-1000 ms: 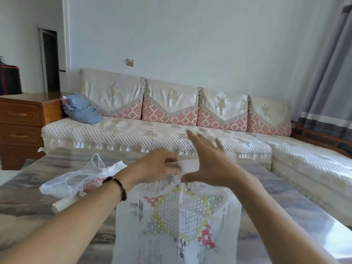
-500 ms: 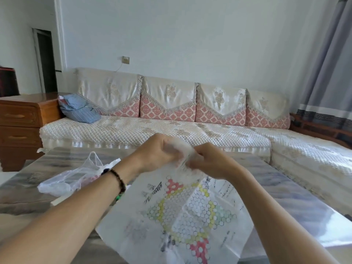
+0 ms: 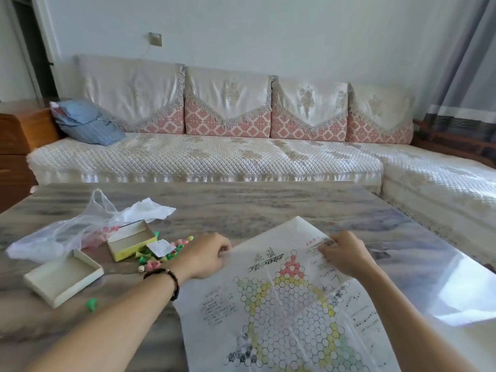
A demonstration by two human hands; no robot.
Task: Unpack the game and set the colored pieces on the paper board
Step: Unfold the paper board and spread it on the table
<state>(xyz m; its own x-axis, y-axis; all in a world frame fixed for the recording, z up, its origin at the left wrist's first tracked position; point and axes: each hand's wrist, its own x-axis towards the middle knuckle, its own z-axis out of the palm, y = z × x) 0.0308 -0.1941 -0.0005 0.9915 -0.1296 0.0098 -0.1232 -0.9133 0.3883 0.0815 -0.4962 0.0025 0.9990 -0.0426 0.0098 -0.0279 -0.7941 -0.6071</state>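
Note:
The paper board, printed with a star of hexagons in red, yellow and green, lies flat on the table. My left hand grips its far left edge. My right hand pinches the far right edge. A heap of small green and pink pieces lies loose on the table just left of my left hand. One green piece sits alone nearer to me. The open yellow game box stands behind the heap, its shallow lid further left.
A crumpled clear plastic bag lies at the back left of the marble-patterned table. A small paper slip rests on the pieces. A long cream sofa runs behind the table and down its right side.
The board was held up in the air by both hands; now it lies flat on the table. My view has tilted down, so the box, lid and loose pieces show.

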